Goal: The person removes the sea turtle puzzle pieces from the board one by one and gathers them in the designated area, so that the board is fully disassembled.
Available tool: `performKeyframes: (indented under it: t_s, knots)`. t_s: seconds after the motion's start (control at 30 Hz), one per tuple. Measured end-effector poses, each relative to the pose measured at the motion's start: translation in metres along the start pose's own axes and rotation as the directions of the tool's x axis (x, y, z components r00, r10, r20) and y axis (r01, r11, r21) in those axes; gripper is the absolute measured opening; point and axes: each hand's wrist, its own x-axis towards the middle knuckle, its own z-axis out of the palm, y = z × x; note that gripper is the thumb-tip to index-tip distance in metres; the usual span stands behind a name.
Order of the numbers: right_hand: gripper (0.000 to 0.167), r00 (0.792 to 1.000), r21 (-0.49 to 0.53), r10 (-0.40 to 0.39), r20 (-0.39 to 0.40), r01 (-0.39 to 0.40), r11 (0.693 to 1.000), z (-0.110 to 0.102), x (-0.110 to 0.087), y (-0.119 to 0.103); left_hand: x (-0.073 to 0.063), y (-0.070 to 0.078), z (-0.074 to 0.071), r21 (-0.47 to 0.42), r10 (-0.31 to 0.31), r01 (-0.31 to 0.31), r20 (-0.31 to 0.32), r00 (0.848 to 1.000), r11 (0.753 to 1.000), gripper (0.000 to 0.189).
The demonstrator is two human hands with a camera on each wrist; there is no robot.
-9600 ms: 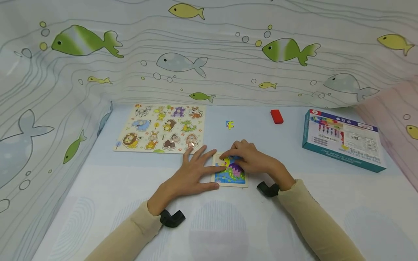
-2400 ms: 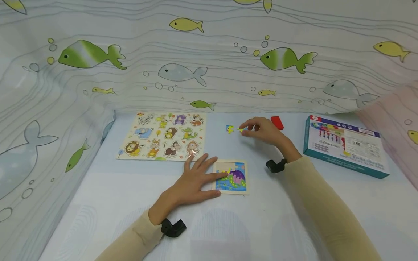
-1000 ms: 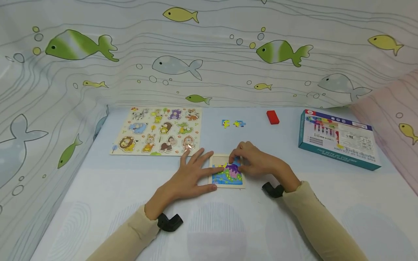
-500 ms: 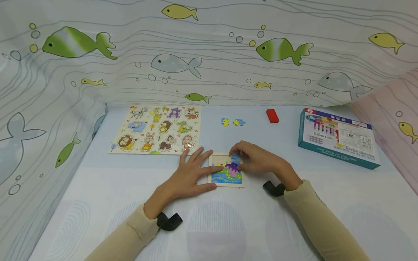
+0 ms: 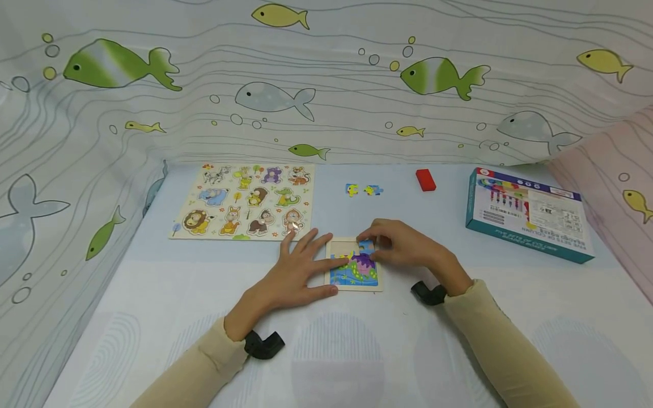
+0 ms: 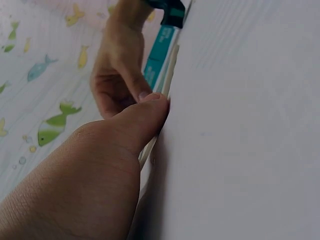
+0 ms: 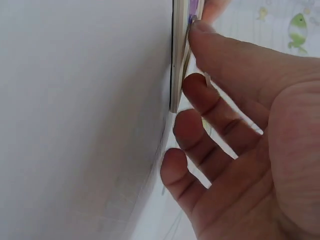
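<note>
My left hand lies with its fingers spread, the index finger across a small wooden-framed jigsaw puzzle and the thumb at its lower left edge. In the left wrist view the left thumb touches the frame's edge. My right hand pinches a blue puzzle piece at the puzzle's upper right, between thumb and forefinger. The right wrist view has the right thumb against a thin piece tilted off the frame. Bare wood shows at the puzzle's upper left. Purple, pink and green pieces fill the lower part.
Two loose puzzle pieces, one blue and yellow and one beside it, lie behind the puzzle. An animal puzzle board is at the back left. A red block and a boxed toy are at the back right.
The right hand set a second loose piece down behind the puzzle, then came back to the puzzle's upper right. The blue piece there has shifted slightly. The left hand has stayed on the puzzle.
</note>
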Motion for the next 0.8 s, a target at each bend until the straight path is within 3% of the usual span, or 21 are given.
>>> performKeyframes:
  t_s: [0.3, 0.53, 0.67, 0.8]
  knots:
    - [0.039, 0.993, 0.039, 0.030, -0.110, -0.026, 0.999, -0.008, -0.002, 0.009, 0.000, 0.000, 0.000, 0.002, 0.008, -0.008, -0.011, 1.000, 1.000, 0.058]
    - [0.040, 0.954, 0.034, 0.149, -0.261, -0.145, 0.989, -0.030, -0.001, 0.044, 0.001, 0.001, -0.001, -0.015, 0.012, -0.012, -0.018, 1.000, 1.000, 0.058]
    - [0.041, 0.935, 0.054, 0.233, -0.268, -0.227, 0.972, -0.043, 0.006, 0.062, 0.000, 0.001, -0.001, -0.014, 0.002, -0.002, -0.009, 1.000, 1.000, 0.058]
    - [0.043, 0.934, 0.057, 0.275, -0.227, -0.269, 0.961, -0.053, 0.013, 0.072, 0.000, 0.000, 0.002, -0.015, 0.004, -0.004, -0.007, 1.000, 1.000, 0.058]
